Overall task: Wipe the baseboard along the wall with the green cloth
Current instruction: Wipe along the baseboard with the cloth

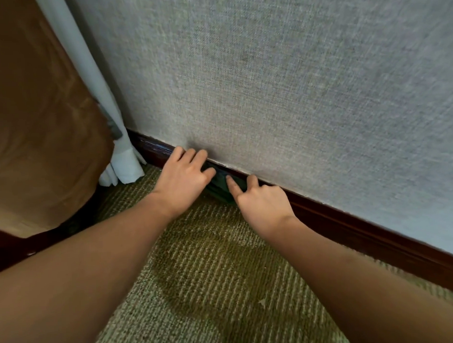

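A dark reddish-brown baseboard (350,231) runs along the foot of the grey textured wall, from upper left down to the right edge. The green cloth (219,185) is bunched against it, mostly hidden between my hands. My left hand (182,179) lies over the cloth's left part with fingers spread, fingertips at the top edge of the baseboard. My right hand (259,199) presses the cloth's right part with thumb and index finger extended; its other fingers are curled.
Green striped carpet (211,287) covers the floor. A white curtain (116,149) hangs down to the floor in the corner at left. A brown fabric-covered piece of furniture (39,126) fills the left side, close to my left forearm.
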Demonstrator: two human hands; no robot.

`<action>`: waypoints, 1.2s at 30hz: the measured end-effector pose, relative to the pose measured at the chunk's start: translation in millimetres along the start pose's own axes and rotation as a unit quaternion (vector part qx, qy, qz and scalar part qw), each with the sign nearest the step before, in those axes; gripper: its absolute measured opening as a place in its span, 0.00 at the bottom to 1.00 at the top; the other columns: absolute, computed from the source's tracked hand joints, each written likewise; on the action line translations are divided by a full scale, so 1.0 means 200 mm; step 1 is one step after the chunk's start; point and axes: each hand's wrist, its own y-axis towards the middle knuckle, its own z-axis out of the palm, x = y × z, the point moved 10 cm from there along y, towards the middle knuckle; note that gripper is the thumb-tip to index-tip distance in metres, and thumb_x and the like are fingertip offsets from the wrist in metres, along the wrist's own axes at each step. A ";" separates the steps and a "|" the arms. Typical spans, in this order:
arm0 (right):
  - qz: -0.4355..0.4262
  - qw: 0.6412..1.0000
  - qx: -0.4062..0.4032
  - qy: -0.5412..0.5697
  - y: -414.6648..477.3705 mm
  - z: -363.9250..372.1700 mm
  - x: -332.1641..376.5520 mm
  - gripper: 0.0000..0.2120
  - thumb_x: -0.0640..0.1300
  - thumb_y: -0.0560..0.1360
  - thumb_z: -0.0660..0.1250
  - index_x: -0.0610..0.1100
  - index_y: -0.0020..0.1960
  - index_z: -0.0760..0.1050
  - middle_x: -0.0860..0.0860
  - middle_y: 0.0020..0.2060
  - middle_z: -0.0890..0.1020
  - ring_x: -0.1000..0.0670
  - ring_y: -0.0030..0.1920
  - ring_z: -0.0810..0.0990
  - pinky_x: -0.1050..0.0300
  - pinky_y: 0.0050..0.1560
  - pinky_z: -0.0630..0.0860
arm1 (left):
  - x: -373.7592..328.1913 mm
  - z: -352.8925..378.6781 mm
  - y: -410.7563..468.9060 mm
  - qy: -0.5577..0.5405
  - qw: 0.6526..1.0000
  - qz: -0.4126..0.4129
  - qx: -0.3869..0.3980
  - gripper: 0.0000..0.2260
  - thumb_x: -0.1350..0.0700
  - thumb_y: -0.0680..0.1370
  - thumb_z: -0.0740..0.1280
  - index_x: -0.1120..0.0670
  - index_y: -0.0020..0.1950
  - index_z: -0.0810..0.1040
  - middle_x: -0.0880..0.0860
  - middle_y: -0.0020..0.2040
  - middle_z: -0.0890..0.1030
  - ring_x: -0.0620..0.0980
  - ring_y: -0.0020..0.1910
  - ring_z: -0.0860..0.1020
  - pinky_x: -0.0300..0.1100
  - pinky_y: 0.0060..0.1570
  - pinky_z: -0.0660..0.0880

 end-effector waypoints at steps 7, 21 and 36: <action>0.009 1.000 0.004 0.016 0.01 0.03 -0.01 0.36 0.34 0.76 0.59 0.47 0.75 0.41 0.39 0.58 0.69 0.45 0.36 0.77 0.55 0.26 0.60 | 0.03 0.01 -0.01 -0.009 1.000 0.002 -0.008 0.11 0.68 0.57 0.75 0.62 0.37 0.81 0.63 0.37 0.78 0.59 0.35 0.78 0.48 0.39 0.74; 0.034 0.999 -0.008 0.030 -0.07 0.01 -0.09 0.33 0.38 0.77 0.57 0.49 0.75 0.42 0.39 0.61 0.69 0.43 0.44 0.79 0.53 0.34 0.66 | -0.06 -0.04 0.01 0.011 0.999 0.045 -0.002 0.10 0.64 0.57 0.77 0.59 0.35 0.80 0.59 0.37 0.77 0.57 0.37 0.77 0.43 0.38 0.74; 0.023 0.997 -0.013 0.068 0.16 -0.06 0.09 0.32 0.33 0.76 0.56 0.46 0.75 0.47 0.40 0.56 0.73 0.40 0.49 0.77 0.52 0.37 0.67 | 0.21 0.05 -0.03 -0.001 0.997 -0.057 0.044 0.10 0.67 0.67 0.71 0.63 0.47 0.81 0.65 0.46 0.76 0.63 0.47 0.75 0.53 0.48 0.68</action>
